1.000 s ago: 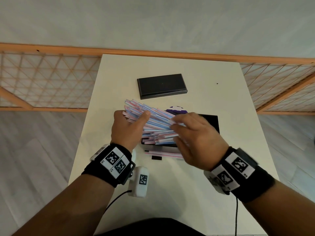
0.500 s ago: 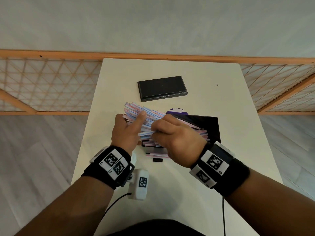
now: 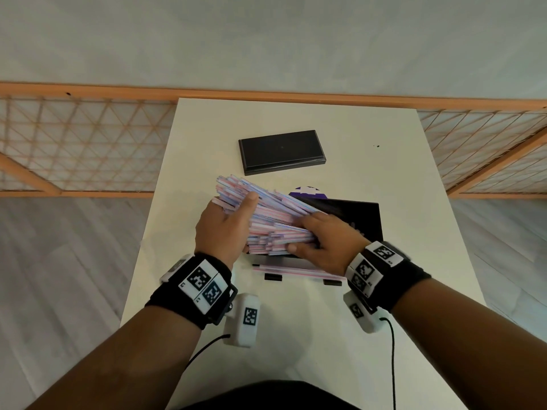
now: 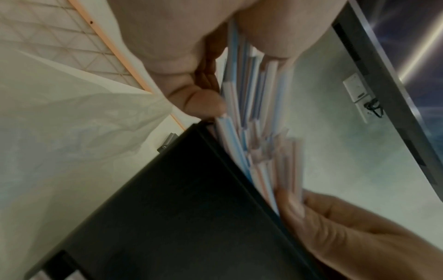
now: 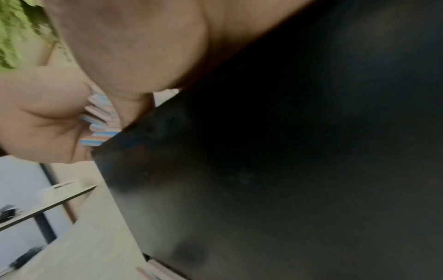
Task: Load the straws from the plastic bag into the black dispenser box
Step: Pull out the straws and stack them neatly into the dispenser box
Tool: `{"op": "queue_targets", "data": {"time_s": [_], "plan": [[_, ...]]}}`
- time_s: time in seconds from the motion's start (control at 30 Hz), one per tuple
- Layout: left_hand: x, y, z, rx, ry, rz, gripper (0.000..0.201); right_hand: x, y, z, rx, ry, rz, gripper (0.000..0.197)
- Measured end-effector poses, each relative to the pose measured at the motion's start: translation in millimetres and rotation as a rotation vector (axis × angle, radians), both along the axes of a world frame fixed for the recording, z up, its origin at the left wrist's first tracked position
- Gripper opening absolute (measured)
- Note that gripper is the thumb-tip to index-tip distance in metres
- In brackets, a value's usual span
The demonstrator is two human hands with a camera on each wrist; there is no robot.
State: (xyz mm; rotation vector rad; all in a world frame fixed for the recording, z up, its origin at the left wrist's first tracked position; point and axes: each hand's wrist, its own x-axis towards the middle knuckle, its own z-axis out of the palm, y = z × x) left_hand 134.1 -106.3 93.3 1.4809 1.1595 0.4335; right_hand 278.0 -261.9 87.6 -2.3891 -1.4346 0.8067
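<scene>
over the black dispenser box [image 3: 365, 216], left hand [image 3: 220, 229] and right hand [image 3: 328, 241] both grip the straws [image 3: 275, 220].

Both forearms are bare to the wrist, and each wrist wears a wide black fabric band. On top of the left band [image 3: 192, 287] sit white plates printed with black square-code markers; the right band [image 3: 384, 273] carries similar plates. Under each wrist hangs a white rounded camera housing [image 3: 244, 319] with its own small square-code marker, the left one fixed by what looks like a black bracket with a screw. A thin black cable [image 3: 392, 359] trails from each housing toward the near edge.
</scene>
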Motion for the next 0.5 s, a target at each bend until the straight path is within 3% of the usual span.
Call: {"op": "queue_targets", "data": {"time_s": [0.07,0.23,0.5], "plan": [[2,-1,3,0.033,0.011,-0.013,0.04,-2,4,1,0.054,0.006,0.033,0.062],[4,-5,11,0.077,0.058,-0.012,0.038,-11,6,0,-0.007,-0.031,-0.005,0.088],[3,-8,19,0.122,0.039,0.01,0.034,-16,23,-1,0.106,0.013,-0.03,0.088]]}}
